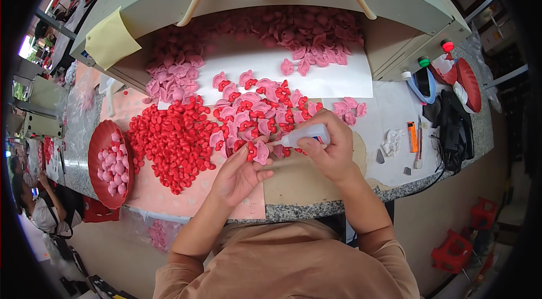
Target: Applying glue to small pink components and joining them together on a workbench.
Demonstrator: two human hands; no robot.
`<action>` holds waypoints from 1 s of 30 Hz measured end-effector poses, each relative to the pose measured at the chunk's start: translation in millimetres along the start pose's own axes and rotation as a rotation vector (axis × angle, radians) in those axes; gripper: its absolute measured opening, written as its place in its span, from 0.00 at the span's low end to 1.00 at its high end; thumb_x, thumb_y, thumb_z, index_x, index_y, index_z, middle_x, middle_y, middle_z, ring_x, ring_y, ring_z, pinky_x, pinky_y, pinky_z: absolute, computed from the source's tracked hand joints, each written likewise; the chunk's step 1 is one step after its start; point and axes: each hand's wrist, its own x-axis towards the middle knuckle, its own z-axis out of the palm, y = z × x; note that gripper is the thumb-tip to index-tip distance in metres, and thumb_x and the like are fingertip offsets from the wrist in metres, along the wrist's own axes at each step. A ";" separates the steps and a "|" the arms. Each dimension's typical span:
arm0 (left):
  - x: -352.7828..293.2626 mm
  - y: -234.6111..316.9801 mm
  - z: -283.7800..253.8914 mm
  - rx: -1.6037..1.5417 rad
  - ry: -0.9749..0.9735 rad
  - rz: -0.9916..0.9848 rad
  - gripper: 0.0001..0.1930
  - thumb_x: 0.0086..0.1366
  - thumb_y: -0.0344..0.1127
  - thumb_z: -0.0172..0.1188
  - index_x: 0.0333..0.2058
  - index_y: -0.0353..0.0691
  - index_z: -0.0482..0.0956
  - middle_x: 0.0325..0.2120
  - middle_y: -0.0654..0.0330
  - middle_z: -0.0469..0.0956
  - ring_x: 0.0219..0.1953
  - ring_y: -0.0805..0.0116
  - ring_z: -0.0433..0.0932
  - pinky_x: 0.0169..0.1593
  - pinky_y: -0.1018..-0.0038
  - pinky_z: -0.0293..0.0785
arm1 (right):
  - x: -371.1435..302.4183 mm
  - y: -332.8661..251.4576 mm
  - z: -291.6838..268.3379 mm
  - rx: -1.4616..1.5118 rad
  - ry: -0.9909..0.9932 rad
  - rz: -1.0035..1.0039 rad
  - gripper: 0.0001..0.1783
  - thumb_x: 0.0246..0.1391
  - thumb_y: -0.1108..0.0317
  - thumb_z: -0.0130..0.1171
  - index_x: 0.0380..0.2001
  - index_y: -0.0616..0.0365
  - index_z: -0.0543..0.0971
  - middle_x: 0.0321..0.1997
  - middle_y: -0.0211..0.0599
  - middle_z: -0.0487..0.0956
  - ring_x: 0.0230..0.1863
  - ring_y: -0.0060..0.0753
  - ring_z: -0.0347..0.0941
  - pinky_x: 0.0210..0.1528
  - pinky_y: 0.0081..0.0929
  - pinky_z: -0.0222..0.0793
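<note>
Between the fingertips of my left hand (232,179) is a small pink molded piece (261,153) with a red part against it. My right hand (334,151) is closed round a small translucent squeeze bottle (314,134), tilted so its thin nozzle points left at the pink piece. Whether the nozzle touches it I cannot tell. Just beyond my hands lies a spread of pink pieces with red parts (247,108). To their left is a large heap of glossy red parts (169,141).
A grey hood-like box (406,0) arches over the far side, with piled pink pieces (322,39) inside. A red bowl (95,172) of pink balls stands left. On the right are an orange cutter (412,137), a black bundle (454,129) and a blue-rimmed container (422,86).
</note>
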 end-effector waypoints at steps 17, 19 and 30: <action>-1.3 0.2 -1.1 0.058 -0.011 0.006 0.25 0.67 0.41 0.45 0.58 0.34 0.56 0.50 0.55 0.69 0.45 0.66 0.74 0.49 0.65 0.71 | 0.1 -2.7 6.9 -0.076 0.006 -0.028 0.13 0.43 0.62 0.65 0.27 0.58 0.75 0.24 0.37 0.74 0.24 0.32 0.71 0.26 0.25 0.65; -0.2 0.6 -1.2 0.059 -0.013 0.000 0.24 0.67 0.41 0.44 0.58 0.34 0.57 0.49 0.55 0.69 0.45 0.67 0.74 0.49 0.64 0.71 | 0.6 -2.0 6.7 -0.083 0.002 -0.025 0.13 0.42 0.62 0.65 0.27 0.58 0.75 0.24 0.37 0.74 0.23 0.32 0.71 0.26 0.25 0.65; -0.4 -0.4 1.5 0.073 -0.002 -0.004 0.24 0.68 0.42 0.43 0.58 0.34 0.57 0.47 0.56 0.71 0.44 0.67 0.74 0.50 0.63 0.71 | 1.0 -4.7 6.3 -0.108 -0.011 -0.029 0.12 0.42 0.62 0.65 0.26 0.57 0.76 0.24 0.37 0.74 0.24 0.33 0.71 0.26 0.26 0.65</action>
